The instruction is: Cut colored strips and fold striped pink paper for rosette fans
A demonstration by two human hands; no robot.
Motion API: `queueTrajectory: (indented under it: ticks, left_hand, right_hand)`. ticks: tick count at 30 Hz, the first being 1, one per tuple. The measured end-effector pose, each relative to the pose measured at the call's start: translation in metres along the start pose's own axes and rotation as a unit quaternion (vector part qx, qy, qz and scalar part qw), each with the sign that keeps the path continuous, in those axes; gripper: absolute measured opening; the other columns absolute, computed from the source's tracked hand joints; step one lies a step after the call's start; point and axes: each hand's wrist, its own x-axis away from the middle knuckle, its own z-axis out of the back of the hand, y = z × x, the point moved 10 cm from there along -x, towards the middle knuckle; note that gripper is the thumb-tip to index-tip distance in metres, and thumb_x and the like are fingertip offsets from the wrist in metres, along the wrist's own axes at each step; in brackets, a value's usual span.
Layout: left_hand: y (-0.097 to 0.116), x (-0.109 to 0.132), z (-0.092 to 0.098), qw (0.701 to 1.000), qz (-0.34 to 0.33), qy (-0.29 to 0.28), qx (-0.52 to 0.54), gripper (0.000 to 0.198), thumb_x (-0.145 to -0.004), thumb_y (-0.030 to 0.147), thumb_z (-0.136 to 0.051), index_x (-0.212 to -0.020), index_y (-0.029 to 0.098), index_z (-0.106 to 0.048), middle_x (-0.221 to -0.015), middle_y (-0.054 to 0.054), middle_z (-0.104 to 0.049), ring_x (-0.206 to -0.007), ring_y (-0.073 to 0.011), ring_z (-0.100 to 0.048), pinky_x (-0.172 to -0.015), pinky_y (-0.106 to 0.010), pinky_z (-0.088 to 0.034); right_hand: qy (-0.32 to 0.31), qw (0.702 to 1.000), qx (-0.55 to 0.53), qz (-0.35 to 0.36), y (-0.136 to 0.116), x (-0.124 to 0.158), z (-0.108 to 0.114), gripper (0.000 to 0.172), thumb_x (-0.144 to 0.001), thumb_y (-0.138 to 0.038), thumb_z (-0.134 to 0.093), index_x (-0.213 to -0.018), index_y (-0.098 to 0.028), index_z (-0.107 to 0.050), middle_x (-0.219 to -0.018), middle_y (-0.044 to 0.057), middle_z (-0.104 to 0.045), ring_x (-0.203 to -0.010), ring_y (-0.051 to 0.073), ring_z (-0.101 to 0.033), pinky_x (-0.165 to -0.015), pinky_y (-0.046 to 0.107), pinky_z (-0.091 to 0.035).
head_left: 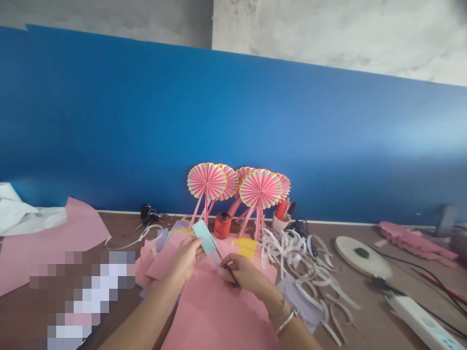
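Observation:
My left hand [189, 255] is closed on a small light-blue piece of paper [203, 236], holding it up over the pink paper sheets [226, 311]. In my right hand [242, 272] is a pair of scissors with dark handles [230, 276]; the blades [219, 253] lie at the right edge of the blue paper, where a narrow strip hangs down. Behind both hands stand several pleated pink paper fans [260, 189] with yellow edges and pink legs. A red and black round container [222, 225] sits between them.
Curled white paper strips [306, 262] lie in a heap at right, near a white cup of tools [281, 221]. Further right are a round cream lid-like disc [361, 255], cables and a power strip [423, 321]. Keys [149, 214] lie at back left. A blue partition [146, 121] stands behind.

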Motion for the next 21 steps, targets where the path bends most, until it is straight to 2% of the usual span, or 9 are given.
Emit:
queueTrajectory:
  ticks: [9, 21]
  left_hand:
    - [0.0002, 0.0002, -0.0007, 1.0, 0.006, 0.002, 0.001, 0.008, -0.079, 0.012, -0.056, -0.072, 0.015, -0.055, -0.075, -0.008, -0.072, -0.073, -0.017, -0.07, -0.076, -0.029, -0.053]
    - [0.0002, 0.0012, -0.0014, 1.0, 0.007, 0.001, 0.008, 0.008, -0.08, 0.011, -0.056, -0.073, 0.015, -0.054, -0.076, -0.009, -0.072, -0.073, -0.017, -0.07, -0.075, -0.029, -0.054]
  right_hand:
    - [0.009, 1.0, 0.004, 0.006, -0.0026, 0.0004, 0.0016, 0.03, -0.068, -0.037, -0.066, -0.086, -0.017, -0.054, -0.052, -0.005, -0.06, -0.042, 0.009, -0.053, -0.037, 0.016, -0.036]
    - [0.017, 1.0, 0.004, 0.021, -0.0038, -0.0003, 0.0038, 0.028, -0.069, -0.037, -0.065, -0.084, -0.016, -0.055, -0.05, -0.005, -0.058, -0.042, 0.008, -0.052, -0.037, 0.016, -0.032]
